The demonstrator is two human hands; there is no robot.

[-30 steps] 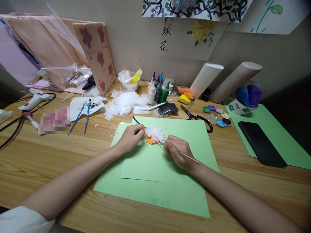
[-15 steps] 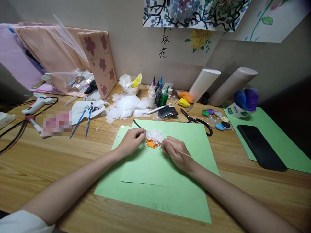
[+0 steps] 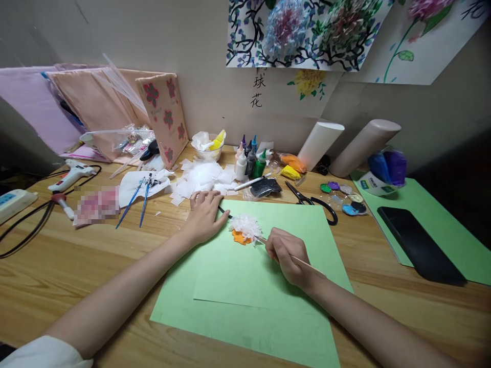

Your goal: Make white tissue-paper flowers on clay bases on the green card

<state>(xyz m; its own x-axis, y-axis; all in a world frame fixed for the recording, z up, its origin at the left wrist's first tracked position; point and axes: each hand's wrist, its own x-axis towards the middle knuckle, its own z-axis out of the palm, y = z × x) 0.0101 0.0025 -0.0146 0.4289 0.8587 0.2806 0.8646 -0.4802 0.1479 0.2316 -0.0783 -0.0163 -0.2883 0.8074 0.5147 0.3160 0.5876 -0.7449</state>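
Apparently mid-shaping, at the delicate end: right hand (image 3: 289,255) curled tight around a thin wooden stick (image 3: 310,267), its tip at the lower right edge of a white frilled tuft (image 3: 246,227). Tuft sits near the middle top of the upper green sheet (image 3: 245,278), an orange piece (image 3: 240,237) showing under its near edge. Left hand (image 3: 203,217) lies flat, fingers wide, grasping nothing visible; thumb close to a dark strip (image 3: 223,210) that runs toward the tuft. Fingertips near the pile of white scraps (image 3: 205,176). Step in hand, my reading: teasing or seating the frills with the stick. Next move would call for light, steady tip pressure and something bracing the tuft, since it looks loose enough to drag. Whether tip touches or barely clears: cannot tell.
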